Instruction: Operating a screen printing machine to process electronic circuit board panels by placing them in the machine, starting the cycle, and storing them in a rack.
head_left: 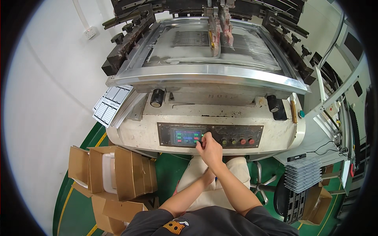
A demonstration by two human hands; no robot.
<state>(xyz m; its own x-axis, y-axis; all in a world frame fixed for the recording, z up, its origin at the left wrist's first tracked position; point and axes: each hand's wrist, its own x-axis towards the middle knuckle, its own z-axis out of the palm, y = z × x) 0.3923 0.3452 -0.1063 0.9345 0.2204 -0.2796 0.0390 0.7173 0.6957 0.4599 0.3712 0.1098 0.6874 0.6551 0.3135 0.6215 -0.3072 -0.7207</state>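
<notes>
My right hand (210, 149) is at the control panel (214, 129) on the machine's front. Its fingers are curled in, and the thumb and fingertips meet the right edge of the small touchscreen (185, 136). I see no object in that hand. My left hand (209, 177) rests low over my lap, behind my right wrist; its fingers are hidden. Green and red push buttons (243, 141) line the panel to the right of my hand. Above stands a screen printing machine, whose metal-framed screen (212, 72) carries smeared grey ink and a squeegee assembly (214, 37).
Printed sheets (112, 103) are stacked at the machine's left. Open cardboard boxes (136, 173) stand on the floor left of my legs. To the right are a black stool (280, 194), a pile of grey grid-like trays (303, 173) and another box (317, 204). Two black knobs (157, 97) project below the frame.
</notes>
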